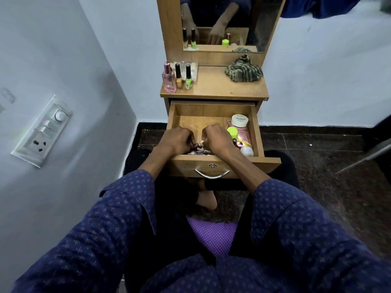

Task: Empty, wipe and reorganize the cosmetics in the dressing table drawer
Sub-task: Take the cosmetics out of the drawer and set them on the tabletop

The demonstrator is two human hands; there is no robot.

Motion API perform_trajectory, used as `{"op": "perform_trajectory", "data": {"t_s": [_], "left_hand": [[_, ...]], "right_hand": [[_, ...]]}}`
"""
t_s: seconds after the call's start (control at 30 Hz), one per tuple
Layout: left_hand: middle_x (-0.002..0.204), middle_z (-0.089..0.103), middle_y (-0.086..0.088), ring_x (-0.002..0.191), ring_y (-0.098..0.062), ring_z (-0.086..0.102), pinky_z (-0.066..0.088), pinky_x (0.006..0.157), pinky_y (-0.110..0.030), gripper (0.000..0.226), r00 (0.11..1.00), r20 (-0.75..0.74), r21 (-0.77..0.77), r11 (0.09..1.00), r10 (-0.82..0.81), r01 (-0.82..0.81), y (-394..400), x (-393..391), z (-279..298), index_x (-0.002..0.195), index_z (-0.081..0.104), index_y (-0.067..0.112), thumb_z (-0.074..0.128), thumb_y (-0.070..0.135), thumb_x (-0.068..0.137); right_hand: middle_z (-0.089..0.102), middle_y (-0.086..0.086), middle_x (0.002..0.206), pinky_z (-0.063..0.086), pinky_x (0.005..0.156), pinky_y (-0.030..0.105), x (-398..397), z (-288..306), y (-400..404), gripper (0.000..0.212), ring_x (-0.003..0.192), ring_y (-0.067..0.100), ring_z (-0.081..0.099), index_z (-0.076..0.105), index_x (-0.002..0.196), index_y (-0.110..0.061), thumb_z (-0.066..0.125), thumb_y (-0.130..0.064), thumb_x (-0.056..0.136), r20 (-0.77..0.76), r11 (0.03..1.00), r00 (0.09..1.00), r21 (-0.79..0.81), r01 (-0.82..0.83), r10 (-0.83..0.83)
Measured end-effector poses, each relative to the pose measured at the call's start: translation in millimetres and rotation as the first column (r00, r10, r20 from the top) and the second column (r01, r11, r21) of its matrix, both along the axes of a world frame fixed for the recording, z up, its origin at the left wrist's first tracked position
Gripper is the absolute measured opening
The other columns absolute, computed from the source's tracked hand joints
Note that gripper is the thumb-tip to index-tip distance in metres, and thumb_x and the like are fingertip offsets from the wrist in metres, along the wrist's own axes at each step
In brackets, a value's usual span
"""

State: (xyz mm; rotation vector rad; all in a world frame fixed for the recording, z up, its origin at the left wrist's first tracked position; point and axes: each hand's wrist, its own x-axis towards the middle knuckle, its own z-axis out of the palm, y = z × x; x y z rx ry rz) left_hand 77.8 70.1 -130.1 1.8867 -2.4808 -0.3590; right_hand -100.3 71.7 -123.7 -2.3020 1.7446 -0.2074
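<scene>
The wooden drawer [215, 108] of the dressing table stands pulled open. Both my hands are inside it at the front left. My left hand [176, 139] curls round several small cosmetic items [197, 148] near the front wall. My right hand [215, 137] pinches a small pale-capped piece among the same items. At the drawer's right side lie a white jar [239, 120], a green-capped bottle [232, 131], a pink tube [245, 134] and a white bottle [247, 150]. On the tabletop stand a pink perfume bottle [168, 78], a yellow nail polish [179, 76] and a green nail polish [188, 77].
A striped cloth [243, 69] lies crumpled on the tabletop's right, below the mirror [228, 22]. A clear organiser [195, 68] stands behind the nail polishes. A wall switch panel [42, 130] is at the left. A purple cushion [213, 235] lies between my knees.
</scene>
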Motion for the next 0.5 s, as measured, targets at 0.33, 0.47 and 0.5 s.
{"op": "perform_trajectory", "data": {"t_s": [0.33, 0.47, 0.5], "left_hand": [[0.112, 0.075, 0.002, 0.108, -0.024, 0.068, 0.052, 0.088, -0.036, 0.022, 1.000, 0.018, -0.005, 1.000, 0.016, -0.016, 4.4, -4.2, 7.1, 0.109, 0.074, 0.032, 0.074, 0.025, 0.088], [0.114, 0.075, 0.001, 0.107, -0.024, 0.067, 0.048, 0.083, -0.034, 0.023, 0.999, 0.040, -0.008, 1.000, -0.003, 0.004, 3.6, -4.6, 6.4, 0.113, 0.073, 0.028, 0.073, 0.028, 0.090], [0.115, 0.074, -0.002, 0.107, -0.025, 0.067, 0.048, 0.083, -0.035, 0.025, 0.999, 0.052, -0.003, 1.000, -0.011, 0.011, 3.4, -4.9, 5.9, 0.115, 0.072, 0.025, 0.072, 0.031, 0.091]], "right_hand": [[0.068, 0.018, 0.113, 0.055, 0.080, 0.042, -2.2, -5.4, -0.6, 0.022, 0.101, 0.040, 0.067, 0.071, 0.106, -0.010, 0.068, 0.000, 0.087, -0.039, 1.000, 0.999, 0.000, -0.013, 0.013], [0.069, 0.018, 0.108, 0.056, 0.078, 0.042, -0.7, -4.9, -0.8, 0.022, 0.098, 0.039, 0.068, 0.072, 0.104, -0.009, 0.069, 0.004, 0.086, -0.031, 1.000, 0.999, -0.006, -0.021, 0.020], [0.070, 0.017, 0.106, 0.057, 0.077, 0.041, -0.2, -4.7, -0.6, 0.021, 0.096, 0.038, 0.068, 0.072, 0.103, -0.009, 0.071, 0.003, 0.086, -0.024, 1.000, 1.000, -0.013, -0.018, 0.018]]}}
